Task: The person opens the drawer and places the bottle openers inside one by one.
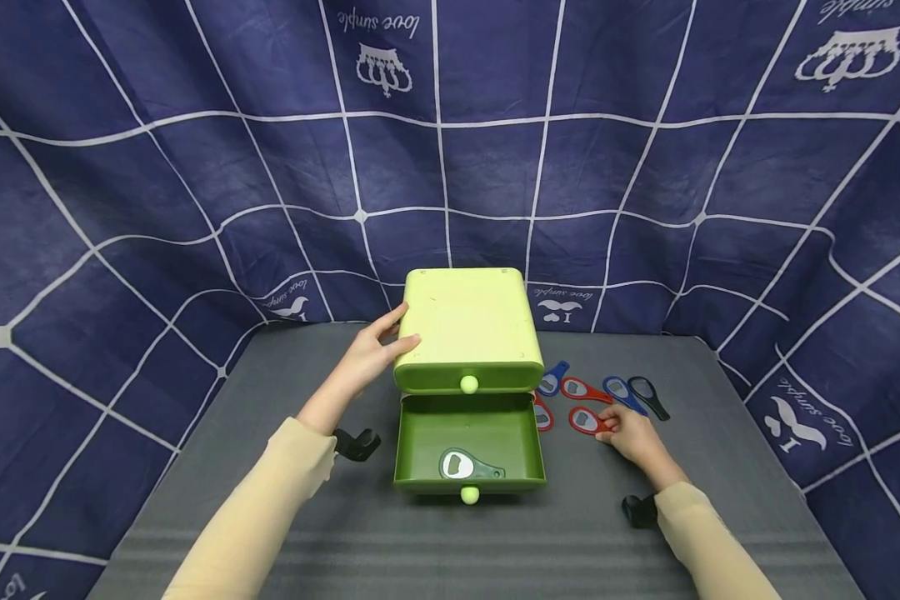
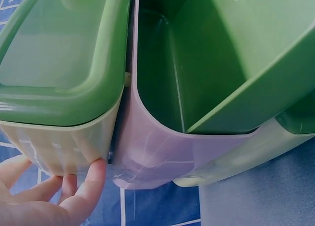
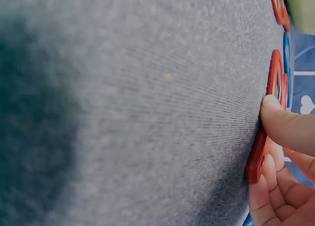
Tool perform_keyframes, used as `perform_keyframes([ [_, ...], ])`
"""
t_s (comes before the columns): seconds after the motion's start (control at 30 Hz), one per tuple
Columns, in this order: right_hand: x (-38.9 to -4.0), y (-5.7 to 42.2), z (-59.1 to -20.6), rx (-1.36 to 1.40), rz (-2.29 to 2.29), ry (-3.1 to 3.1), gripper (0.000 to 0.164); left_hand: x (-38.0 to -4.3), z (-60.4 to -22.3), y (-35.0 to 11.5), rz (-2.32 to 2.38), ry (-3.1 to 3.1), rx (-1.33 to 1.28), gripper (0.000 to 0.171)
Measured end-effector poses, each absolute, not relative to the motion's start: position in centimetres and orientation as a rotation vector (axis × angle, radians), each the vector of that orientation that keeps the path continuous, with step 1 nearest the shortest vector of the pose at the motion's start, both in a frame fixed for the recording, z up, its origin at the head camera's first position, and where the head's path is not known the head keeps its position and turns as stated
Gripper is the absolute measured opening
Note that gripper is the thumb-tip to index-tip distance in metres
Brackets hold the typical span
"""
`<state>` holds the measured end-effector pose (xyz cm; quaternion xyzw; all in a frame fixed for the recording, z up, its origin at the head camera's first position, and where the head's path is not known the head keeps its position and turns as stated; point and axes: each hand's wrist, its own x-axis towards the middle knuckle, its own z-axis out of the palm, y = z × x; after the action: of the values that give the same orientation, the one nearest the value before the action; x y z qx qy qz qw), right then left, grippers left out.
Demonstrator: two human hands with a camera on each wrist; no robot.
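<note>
A small drawer cabinet (image 1: 468, 312) has a yellow-green top. Its upper drawer (image 1: 435, 379) is closed, while a lower green drawer (image 1: 420, 429) is pulled out with a dark green bottle opener (image 1: 487, 469) lying inside. My left hand (image 1: 371, 354) rests against the cabinet's left side; in the left wrist view its fingertips (image 2: 98, 167) touch the cream side of the upper unit. To the right of the cabinet, my right hand (image 1: 633, 435) pinches the handle of a red bottle opener (image 3: 258, 152) between thumb and fingers, low over the grey table.
More bottle openers lie right of the cabinet: a second red one (image 1: 588, 392), a red one by the drawer (image 1: 543, 415), blue ones (image 1: 552, 381) (image 1: 619, 390) and a dark green one (image 1: 648, 396). A blue curtain (image 1: 487, 167) with white lines hangs behind the table (image 1: 450, 550).
</note>
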<state>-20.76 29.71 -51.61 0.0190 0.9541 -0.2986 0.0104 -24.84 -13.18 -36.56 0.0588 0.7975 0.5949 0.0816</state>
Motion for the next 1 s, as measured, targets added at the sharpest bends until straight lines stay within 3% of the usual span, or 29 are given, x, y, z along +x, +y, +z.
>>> perform_keyframes([
  [0.63,-19.4,29.7,-51.5,0.152,-1.105,2.824,0.027,-24.8,-36.6,-13.1,1.751,2.408,0.176,0.072],
  [1.0,-17.6,27.2,-46.7,0.019,-1.415,2.573,0.035,-25.0,-36.6,-13.3,1.756,2.402,0.182,0.072],
])
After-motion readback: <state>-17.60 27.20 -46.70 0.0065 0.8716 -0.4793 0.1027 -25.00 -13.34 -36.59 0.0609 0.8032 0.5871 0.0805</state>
